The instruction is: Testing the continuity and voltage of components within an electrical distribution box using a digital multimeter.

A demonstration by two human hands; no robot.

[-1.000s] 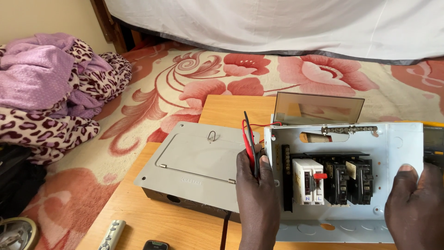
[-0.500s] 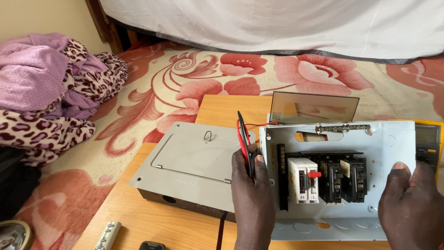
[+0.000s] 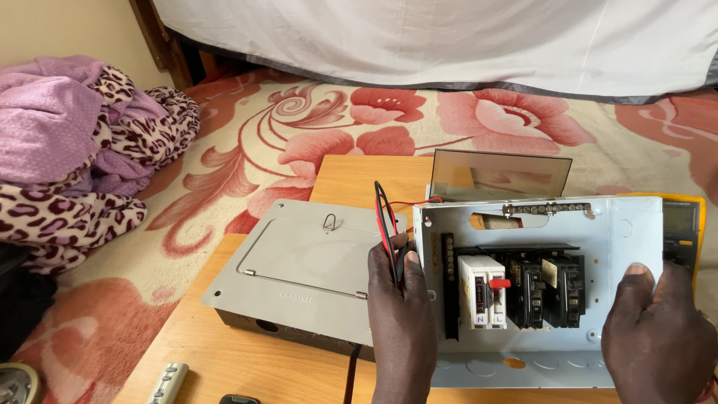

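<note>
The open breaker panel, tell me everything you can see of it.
The open breaker panel is a pale grey metal chassis, tilted up on the wooden table. Inside sit a white main switch with a red toggle and black breakers beside it, a terminal bar above. The left hand grips its left edge, the right hand its right.

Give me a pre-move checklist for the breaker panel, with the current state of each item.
1. Left hand grips the breaker panel's left edge: ok.
2. Right hand grips its right edge: ok.
3. Red and black probe leads pinned under the left hand: ok.
4. Grey cover box lies flat on the wooden table: ok.
5. Yellow multimeter sits behind the panel, mostly hidden: cannot tell whether it is clear.
6. Panel resting squarely on the table: cannot tell.
</note>
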